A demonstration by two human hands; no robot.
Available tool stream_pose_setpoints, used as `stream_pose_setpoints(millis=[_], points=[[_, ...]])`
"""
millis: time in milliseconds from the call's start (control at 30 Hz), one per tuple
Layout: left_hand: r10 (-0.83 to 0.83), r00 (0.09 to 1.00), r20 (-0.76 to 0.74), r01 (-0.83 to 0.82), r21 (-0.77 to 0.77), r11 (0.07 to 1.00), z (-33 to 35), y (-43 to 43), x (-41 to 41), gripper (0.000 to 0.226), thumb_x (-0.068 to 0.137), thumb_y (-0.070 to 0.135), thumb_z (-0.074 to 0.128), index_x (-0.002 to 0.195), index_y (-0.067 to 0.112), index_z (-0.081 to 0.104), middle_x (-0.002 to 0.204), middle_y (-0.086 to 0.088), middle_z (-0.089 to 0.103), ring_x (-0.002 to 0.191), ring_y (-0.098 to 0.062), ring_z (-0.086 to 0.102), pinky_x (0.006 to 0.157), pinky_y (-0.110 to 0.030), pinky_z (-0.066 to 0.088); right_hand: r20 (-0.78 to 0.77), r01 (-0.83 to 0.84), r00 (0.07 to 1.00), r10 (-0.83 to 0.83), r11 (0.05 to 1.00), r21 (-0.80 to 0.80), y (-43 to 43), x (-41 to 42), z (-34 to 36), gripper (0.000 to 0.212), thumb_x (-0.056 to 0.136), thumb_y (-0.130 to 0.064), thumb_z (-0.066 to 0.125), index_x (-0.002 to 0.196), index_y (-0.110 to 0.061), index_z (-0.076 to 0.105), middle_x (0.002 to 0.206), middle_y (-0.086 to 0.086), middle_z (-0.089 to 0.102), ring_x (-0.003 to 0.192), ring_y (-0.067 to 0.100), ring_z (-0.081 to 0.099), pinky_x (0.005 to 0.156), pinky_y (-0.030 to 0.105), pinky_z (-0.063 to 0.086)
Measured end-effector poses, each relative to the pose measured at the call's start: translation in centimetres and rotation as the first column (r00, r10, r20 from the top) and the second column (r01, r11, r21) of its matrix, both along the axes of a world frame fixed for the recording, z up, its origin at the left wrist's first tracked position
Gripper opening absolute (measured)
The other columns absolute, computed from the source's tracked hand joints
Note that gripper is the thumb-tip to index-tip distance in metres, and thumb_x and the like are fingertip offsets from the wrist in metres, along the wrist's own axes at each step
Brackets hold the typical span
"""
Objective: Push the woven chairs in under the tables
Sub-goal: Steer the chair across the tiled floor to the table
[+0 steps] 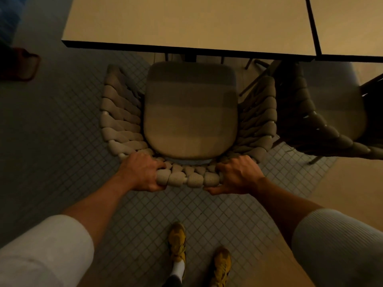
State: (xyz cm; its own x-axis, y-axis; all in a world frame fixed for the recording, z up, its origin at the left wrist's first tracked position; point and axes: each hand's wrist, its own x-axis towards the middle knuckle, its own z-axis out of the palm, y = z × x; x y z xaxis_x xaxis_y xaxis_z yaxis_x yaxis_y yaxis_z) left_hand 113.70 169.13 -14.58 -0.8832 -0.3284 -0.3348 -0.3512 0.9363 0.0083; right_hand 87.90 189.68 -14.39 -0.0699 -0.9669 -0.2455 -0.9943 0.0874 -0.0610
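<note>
**Both hands on the chair back, seat just short of the table**

The chair (189,112) stands on the tiled floor (62,141) with its back rail nearest the person. The left hand (143,172) and the right hand (238,175) are each wrapped tight around that rail, apart from one another, with a short run of thick woven rope showing between them. Straight ahead of the grip lies the seat cushion (190,108), and its far edge sits just at the near edge of the table (186,23), hardly under it yet.

It looks a moderately heavy thing: a stiff frame beneath soft, plump rope. The rope should give a little under the fingers and is unlikely to slip, so the top of the back, held at two spread points as now, seems the right place for a straight push. The legs may catch on the tile joints. The cushion looks loose and could shift.

Counted: two woven chairs, the held one and a second chair (323,112) off to the right of the right hand, close beside the first. Two tabletops, the second table (352,23) butted against the first. Two hands, two yellow shoes (178,241) behind the grip.
</note>
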Motion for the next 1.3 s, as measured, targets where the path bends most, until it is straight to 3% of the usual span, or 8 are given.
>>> stream_pose_setpoints(millis=[200,433,633,900,1000,1133,1200,1300], points=[[-0.005,1.0,-0.007,0.005,-0.032,0.999,-0.1,-3.4,-2.1,0.068,0.065,0.09,0.043,0.111,0.047,0.067,0.089,0.011,0.072,0.081,-0.017,0.067,0.064,-0.03,0.046,-0.029,-0.015,0.999,0.015,1.0,-0.011,-3.5,-2.1,0.4,0.084,0.066,-0.106,0.031,0.082,-0.033,0.069,0.074,-0.014,0.068,0.06,0.01,0.059,0.057,0.026,0.037],[-0.014,1.0,0.001,0.014,-0.034,0.999,0.4,-7.3,-4.3,0.066,0.066,0.09,0.042,0.111,0.049,0.066,0.088,0.013,0.073,0.079,-0.014,0.068,0.062,-0.028,0.042,-0.012,0.029,1.0,-0.028,0.999,0.023,-7.6,-4.1,-0.2,0.087,0.064,-0.109,0.027,0.081,-0.035,0.07,0.072,-0.015,0.067,0.063,0.009,0.06,0.063,0.029,0.051],[-0.001,0.999,0.04,0.0,0.005,1.0,0.0,-8.1,-4.6,0.064,0.065,0.087,0.046,0.105,0.043,0.068,0.088,0.009,0.072,0.08,-0.018,0.068,0.066,-0.032,0.052,-0.023,0.014,1.0,-0.014,1.0,0.025,-7.9,-4.3,0.0,0.083,0.066,-0.105,0.032,0.085,-0.033,0.07,0.079,-0.013,0.069,0.066,0.012,0.062,0.059,0.027,0.039],[0.008,0.999,0.052,-0.005,-0.057,0.998,0.1,-7.7,-4.6,0.064,0.064,0.088,0.045,0.111,0.047,0.063,0.089,0.012,0.072,0.081,-0.018,0.069,0.063,-0.03,0.04,-0.037,0.026,0.999,-0.022,0.995,0.094,-7.8,-4.6,0.3,0.085,0.064,-0.108,0.031,0.09,-0.036,0.068,0.083,-0.016,0.068,0.071,0.01,0.062,0.062,0.028,0.044],[0.052,0.994,0.101,-0.047,-0.048,0.998,0.8,-6.8,-4.6,0.06,0.065,0.082,0.049,0.113,0.048,0.061,0.095,0.013,0.073,0.088,-0.017,0.069,0.068,-0.031,0.041,-0.037,0.065,0.997,-0.061,0.989,0.136,-7.7,-4.1,0.3,0.09,0.062,-0.11,0.03,0.093,-0.036,0.07,0.087,-0.014,0.07,0.082,0.012,0.065,0.076,0.032,0.05],[0.19,0.972,0.136,-0.183,-0.062,0.981,2.1,-5.0,-4.5,0.055,0.066,0.066,0.062,0.112,0.036,0.065,0.109,0.008,0.072,0.104,-0.019,0.065,0.094,-0.036,0.046,-0.011,0.17,0.985,-0.171,0.969,0.179,-6.6,-2.4,0.9,0.09,0.074,-0.098,0.037,0.121,-0.028,0.067,0.114,-0.003,0.072,0.113,0.021,0.063,0.109,0.044,0.035],[0.227,0.952,0.206,-0.225,-0.034,0.974,3.3,-3.5,-4.5,0.068,0.07,0.068,0.065,0.124,0.028,0.06,0.127,0.0,0.067,0.119,-0.024,0.059,0.106,-0.04,0.041,-0.003,0.17,0.985,-0.172,0.973,0.155,-5.1,-1.2,2.5,0.081,0.087,-0.082,0.047,0.139,-0.021,0.058,0.135,0.004,0.065,0.13,0.026,0.056,0.123,0.047,0.024],[0.249,0.927,0.282,-0.279,0.07,0.958,6.4,-1.2,-4.2,0.095,0.077,0.073,0.067,0.149,0.017,0.041,0.153,-0.011,0.047,0.142,-0.032,0.04,0.116,-0.044,0.032,0.089,0.202,0.97,-0.225,0.956,0.211,-2.9,0.1,6.1,0.086,0.094,-0.071,0.055,0.161,-0.02,0.033,0.166,0.007,0.037,0.152,0.028,0.034,0.127,0.049,0.017]])
